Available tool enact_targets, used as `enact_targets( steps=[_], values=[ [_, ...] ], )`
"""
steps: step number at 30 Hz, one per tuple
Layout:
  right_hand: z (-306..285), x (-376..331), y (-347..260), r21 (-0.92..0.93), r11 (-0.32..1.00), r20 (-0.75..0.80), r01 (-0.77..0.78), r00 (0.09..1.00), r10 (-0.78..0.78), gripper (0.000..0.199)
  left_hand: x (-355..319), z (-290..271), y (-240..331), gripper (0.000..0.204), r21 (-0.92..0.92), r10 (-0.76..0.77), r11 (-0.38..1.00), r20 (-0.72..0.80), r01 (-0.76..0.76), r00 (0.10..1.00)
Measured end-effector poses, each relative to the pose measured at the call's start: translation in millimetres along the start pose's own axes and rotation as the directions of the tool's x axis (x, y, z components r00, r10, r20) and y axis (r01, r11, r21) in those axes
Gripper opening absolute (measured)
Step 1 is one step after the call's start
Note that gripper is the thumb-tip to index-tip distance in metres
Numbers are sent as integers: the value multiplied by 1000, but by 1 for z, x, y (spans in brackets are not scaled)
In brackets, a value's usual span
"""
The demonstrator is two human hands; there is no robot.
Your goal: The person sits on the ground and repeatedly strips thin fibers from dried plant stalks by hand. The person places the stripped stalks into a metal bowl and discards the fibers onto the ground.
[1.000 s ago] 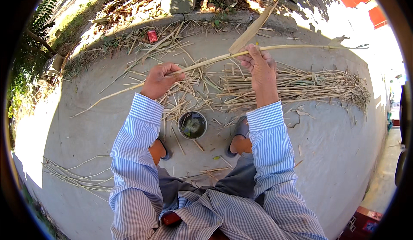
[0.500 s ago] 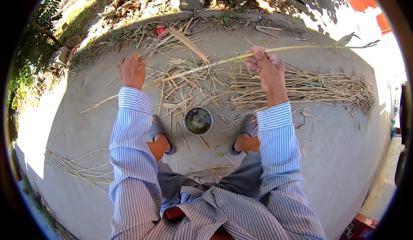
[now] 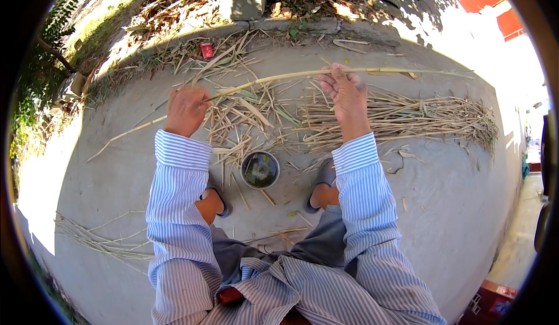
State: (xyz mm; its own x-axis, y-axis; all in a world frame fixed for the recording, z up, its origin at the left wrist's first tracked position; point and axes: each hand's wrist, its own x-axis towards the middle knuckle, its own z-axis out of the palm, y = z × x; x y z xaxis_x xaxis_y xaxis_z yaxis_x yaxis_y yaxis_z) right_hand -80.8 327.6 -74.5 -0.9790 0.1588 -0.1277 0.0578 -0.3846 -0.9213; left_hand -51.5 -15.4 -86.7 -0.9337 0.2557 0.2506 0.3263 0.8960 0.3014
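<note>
A long, thin, pale dry stalk (image 3: 273, 78) slants across in front of me, its thin left end lower than its right. My right hand (image 3: 345, 95) pinches it between thumb and fingers, right of the middle. Around its left part my left hand (image 3: 187, 108) is closed, knuckles up, slightly blurred. Beneath the stalk lies a heap of stripped leaf sheaths and short straw bits (image 3: 247, 118). A bundle of similar stalks (image 3: 407, 115) lies on the ground to the right, under and beyond my right hand.
A round bowl of dark water (image 3: 260, 187) stands between my sandalled feet. Several loose thin stalks (image 3: 102, 240) lie at the lower left. Farther off are a small red packet (image 3: 207, 50), a low kerb (image 3: 314, 26) and a concrete block (image 3: 244, 6).
My left hand has moved right and closed on the stalk. A broad dry leaf that stood up from the stalk's middle is no longer there. The curled leaf near its right tip is gone too.
</note>
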Motion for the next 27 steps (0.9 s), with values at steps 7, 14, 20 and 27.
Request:
enact_targets(
  steps=[7, 14, 20, 27],
  values=[
    [57, -39, 25, 18, 1000, 192, 2, 981, -5, 33, 33, 0, 83, 15, -326, 106, 921, -314, -212, 944],
    [30, -34, -7, 70, 989, 350, 132, 925, -148, 28, 43, 2, 66, 13, -612, -3, 783, -182, -110, 983],
    [-9, -28, -35, 136, 970, 407, 200, 881, -239, 29, 42, -34, 90, 14, -580, 81, 808, -65, -103, 995],
    [-19, -22, -23, 6, 996, 366, 92, 927, -88, 32, 31, -13, 41, 21, -686, -44, 682, 309, 254, 950]
  ],
)
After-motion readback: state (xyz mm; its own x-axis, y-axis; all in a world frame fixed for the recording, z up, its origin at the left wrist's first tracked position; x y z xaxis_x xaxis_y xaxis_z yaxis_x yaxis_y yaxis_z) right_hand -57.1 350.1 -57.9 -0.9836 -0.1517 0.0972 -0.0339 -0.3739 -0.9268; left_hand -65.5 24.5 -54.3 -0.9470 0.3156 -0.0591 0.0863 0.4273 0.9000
